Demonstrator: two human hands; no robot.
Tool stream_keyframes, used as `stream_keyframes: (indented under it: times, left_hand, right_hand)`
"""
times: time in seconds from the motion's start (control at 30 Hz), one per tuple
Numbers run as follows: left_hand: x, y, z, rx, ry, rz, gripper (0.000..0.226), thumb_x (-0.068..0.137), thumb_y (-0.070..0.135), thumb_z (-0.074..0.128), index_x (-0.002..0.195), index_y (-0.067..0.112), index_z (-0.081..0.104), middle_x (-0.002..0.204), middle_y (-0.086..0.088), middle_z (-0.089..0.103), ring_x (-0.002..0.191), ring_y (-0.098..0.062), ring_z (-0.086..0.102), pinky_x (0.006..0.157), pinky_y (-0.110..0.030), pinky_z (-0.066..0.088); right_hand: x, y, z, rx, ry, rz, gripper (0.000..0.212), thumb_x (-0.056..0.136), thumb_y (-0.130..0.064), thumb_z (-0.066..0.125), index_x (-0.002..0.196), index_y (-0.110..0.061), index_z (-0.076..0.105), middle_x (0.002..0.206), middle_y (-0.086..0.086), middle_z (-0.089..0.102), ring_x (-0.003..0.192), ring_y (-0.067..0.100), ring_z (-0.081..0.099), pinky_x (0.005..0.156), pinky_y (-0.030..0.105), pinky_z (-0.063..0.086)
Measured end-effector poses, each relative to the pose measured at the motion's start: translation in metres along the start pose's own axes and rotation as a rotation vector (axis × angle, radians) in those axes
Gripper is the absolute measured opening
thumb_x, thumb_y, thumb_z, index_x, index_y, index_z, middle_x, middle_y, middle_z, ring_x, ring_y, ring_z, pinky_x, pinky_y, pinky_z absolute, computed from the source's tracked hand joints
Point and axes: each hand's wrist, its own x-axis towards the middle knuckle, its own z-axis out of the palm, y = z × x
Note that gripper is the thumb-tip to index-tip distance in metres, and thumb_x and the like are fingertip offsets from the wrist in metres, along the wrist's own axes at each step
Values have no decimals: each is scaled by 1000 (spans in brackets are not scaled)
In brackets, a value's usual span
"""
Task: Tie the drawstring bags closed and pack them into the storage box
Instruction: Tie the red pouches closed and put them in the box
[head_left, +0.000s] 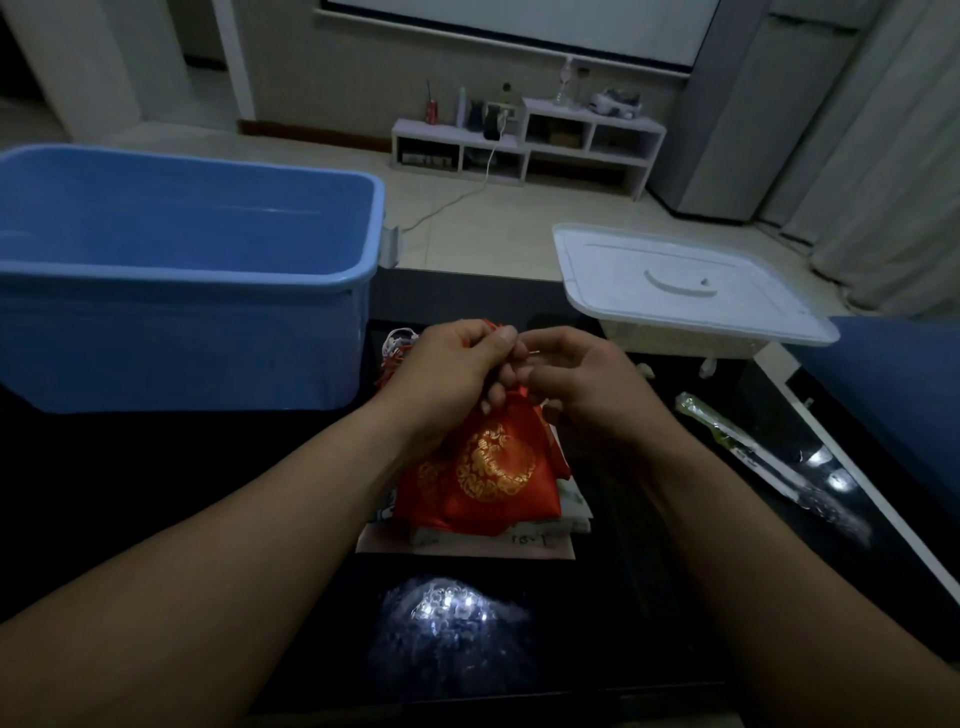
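Since the red satin drawstring bag with gold embroidery (483, 467) slumps and creases, it reads as light, soft and slippery. It is judged best held at the gathered neck, not the slick body. The bag sits just right of the blue plastic storage box (182, 291), near its front corner, atop a stack of pale cloth bags (519, 540). Left hand (452, 369): fingers curled, pinching the red drawstring (492, 326) directly above the bag's neck. Right hand (576, 384): further right of the box, fingertips curled against the left's, apparently pinching the same cord.
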Motion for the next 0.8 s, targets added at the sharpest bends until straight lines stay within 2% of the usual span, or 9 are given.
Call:
stream_keyframes:
  times: [0.13,0.23,0.3,0.37,0.47,0.57,0.67,0.8]
  left_hand:
    - [0,-2,-1,42,18,3,29,108,27,54,94,8,70,77,-15,62,55,-12,53,50,-21,44]
    - [-3,-1,-1,81,7,12,28,108,26,54,92,10,71,67,-7,62,53,-9,52,50,-19,44]
    - [-4,-2,0,96,27,15,28,108,25,52,98,5,70,66,-6,59,53,-9,50,50,-20,43]
    - [-2,-5,-1,109,77,19,28,109,26,51,105,3,67,71,-6,58,57,-11,50,56,-26,44]
    - [2,-13,-7,339,153,62,22,108,35,51,104,16,62,85,1,65,75,-14,59,70,-34,48]
    - [1,-17,-8,509,103,80,22,106,40,52,98,20,58,91,-2,67,82,-18,64,72,-36,52]
    - [-1,-18,-8,673,41,144,25,104,43,55,94,20,57,85,3,65,78,-12,61,67,-32,47]
    - [-1,-19,-12,736,-62,130,32,100,52,58,86,23,64,80,6,65,75,-9,60,66,-33,44]
  right_hand:
    - [3,6,7,109,-22,13,29,92,5,70,116,-10,68,95,10,80,81,13,76,61,21,52]
    - [5,14,12,100,-16,4,22,93,-1,71,112,-12,71,91,11,80,84,19,78,66,24,53]
    - [6,17,15,109,5,41,16,94,-5,70,109,-11,74,90,11,79,76,16,76,59,21,52]
    - [7,17,17,176,36,104,14,97,-6,67,107,-9,76,89,11,77,67,13,71,53,23,51]
    - [7,15,20,346,49,181,14,101,-6,62,105,-1,74,79,9,71,63,15,68,55,27,55]
    - [6,14,19,494,-1,203,15,104,-9,59,103,-1,71,74,8,69,64,17,69,60,31,59]
    - [4,10,14,558,18,208,18,104,-9,58,111,-1,73,85,13,77,70,20,75,62,32,62]
    - [2,14,6,426,117,179,16,101,-11,63,107,-4,77,97,18,79,82,26,77,66,34,63]
